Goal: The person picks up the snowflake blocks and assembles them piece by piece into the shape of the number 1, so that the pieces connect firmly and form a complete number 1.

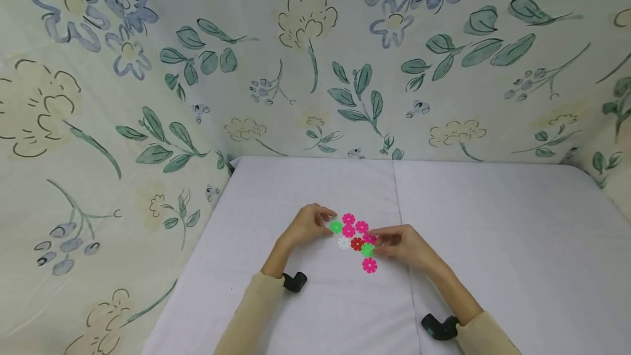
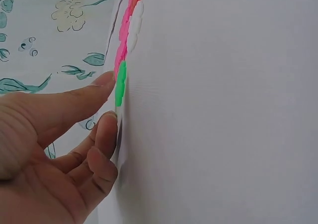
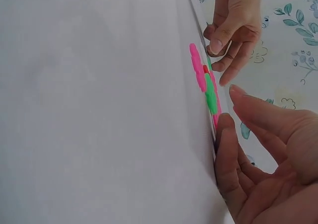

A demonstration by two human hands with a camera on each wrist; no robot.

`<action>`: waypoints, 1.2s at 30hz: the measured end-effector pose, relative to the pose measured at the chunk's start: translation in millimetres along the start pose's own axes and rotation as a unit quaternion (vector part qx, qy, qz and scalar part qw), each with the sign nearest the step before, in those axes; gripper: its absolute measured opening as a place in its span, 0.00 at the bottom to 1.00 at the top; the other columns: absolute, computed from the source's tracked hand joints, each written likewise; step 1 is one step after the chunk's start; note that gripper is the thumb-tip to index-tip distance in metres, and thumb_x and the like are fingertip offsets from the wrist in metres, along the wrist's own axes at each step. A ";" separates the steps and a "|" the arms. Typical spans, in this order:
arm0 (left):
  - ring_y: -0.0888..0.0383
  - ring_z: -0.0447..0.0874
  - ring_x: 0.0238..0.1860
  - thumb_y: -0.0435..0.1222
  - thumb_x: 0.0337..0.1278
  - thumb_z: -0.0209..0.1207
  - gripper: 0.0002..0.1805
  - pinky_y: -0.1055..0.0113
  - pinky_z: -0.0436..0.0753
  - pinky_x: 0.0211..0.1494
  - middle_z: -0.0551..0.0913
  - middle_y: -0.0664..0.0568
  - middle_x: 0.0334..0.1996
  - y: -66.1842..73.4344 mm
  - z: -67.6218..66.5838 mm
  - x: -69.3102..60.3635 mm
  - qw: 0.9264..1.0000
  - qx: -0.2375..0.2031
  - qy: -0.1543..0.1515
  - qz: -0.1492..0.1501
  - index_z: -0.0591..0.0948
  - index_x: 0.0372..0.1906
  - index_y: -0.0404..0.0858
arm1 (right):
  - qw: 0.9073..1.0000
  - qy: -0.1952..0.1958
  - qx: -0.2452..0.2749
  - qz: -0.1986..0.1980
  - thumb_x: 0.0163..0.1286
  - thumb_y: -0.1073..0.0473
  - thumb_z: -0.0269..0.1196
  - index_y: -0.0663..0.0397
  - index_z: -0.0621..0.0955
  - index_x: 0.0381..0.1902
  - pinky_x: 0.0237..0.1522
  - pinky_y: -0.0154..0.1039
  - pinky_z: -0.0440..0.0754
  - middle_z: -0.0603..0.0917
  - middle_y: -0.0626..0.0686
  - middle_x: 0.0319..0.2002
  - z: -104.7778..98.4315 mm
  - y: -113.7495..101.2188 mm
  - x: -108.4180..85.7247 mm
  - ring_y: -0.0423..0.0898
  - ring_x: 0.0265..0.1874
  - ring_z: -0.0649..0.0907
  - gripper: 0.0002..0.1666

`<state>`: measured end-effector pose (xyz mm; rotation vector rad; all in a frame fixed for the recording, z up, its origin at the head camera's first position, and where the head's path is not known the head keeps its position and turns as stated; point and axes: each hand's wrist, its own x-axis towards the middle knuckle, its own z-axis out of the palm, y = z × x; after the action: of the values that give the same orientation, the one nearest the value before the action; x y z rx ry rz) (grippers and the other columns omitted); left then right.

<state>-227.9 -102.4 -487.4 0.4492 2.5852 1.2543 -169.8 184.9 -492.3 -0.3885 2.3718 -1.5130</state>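
Several flat, notched discs lie joined or close together on the white cloth: a green disc (image 1: 336, 227) at the left end, pink discs (image 1: 348, 218), a white disc (image 1: 343, 242), a red disc (image 1: 357, 244), another green one (image 1: 367, 250) and a pink disc (image 1: 369, 265) lowest. The left hand (image 1: 307, 224) has its fingertips at the left green disc (image 2: 120, 84), thumb and fingers apart. From the right, the right hand (image 1: 405, 244) reaches the pink and green discs, its thumb and fingers spread beside them in the right wrist view. Whether either hand touches a disc is unclear.
The white cloth (image 1: 315, 311) covers the table, with a crease running front to back right of the discs. Flower-patterned fabric (image 1: 315, 108) hangs behind and at the sides. Black devices (image 1: 296, 282) are at both wrists.
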 end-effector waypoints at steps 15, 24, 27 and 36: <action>0.59 0.77 0.35 0.27 0.49 0.76 0.14 0.72 0.77 0.37 0.84 0.48 0.39 -2.8 6.5 2.4 1.000 0.013 0.001 0.005 0.90 0.42 0.37 | 0.998 0.016 -0.060 -0.014 0.56 0.61 0.80 0.58 0.91 0.47 0.27 0.29 0.72 0.78 0.51 0.25 12.2 2.8 8.5 0.41 0.26 0.74 0.20; 0.60 0.77 0.31 0.25 0.49 0.75 0.14 0.73 0.78 0.34 0.83 0.48 0.39 2.4 14.1 0.7 1.000 0.004 -0.006 0.013 0.85 0.41 0.38 | 0.998 0.014 -0.067 0.000 0.56 0.62 0.79 0.59 0.89 0.41 0.27 0.29 0.75 0.81 0.52 0.28 7.8 0.1 3.6 0.43 0.26 0.76 0.15; 0.60 0.77 0.31 0.25 0.53 0.73 0.13 0.73 0.77 0.35 0.84 0.49 0.37 5.4 15.4 -1.9 1.000 0.014 0.002 0.026 0.84 0.40 0.39 | 0.997 0.007 -0.072 0.005 0.58 0.62 0.79 0.58 0.87 0.39 0.27 0.30 0.77 0.82 0.52 0.30 4.8 -0.3 3.1 0.44 0.28 0.77 0.13; 0.62 0.80 0.35 0.26 0.58 0.70 0.08 0.73 0.80 0.40 0.86 0.52 0.33 8.7 15.3 -7.6 0.999 0.016 0.019 0.049 0.88 0.41 0.39 | 1.000 -0.007 -0.013 0.020 0.65 0.65 0.73 0.64 0.84 0.45 0.32 0.34 0.89 0.85 0.58 0.31 -3.4 2.1 0.5 0.46 0.26 0.87 0.12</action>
<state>-214.2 -89.1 -489.3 0.5695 2.6470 1.2658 -171.7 188.4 -492.9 -0.3543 2.3752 -1.4587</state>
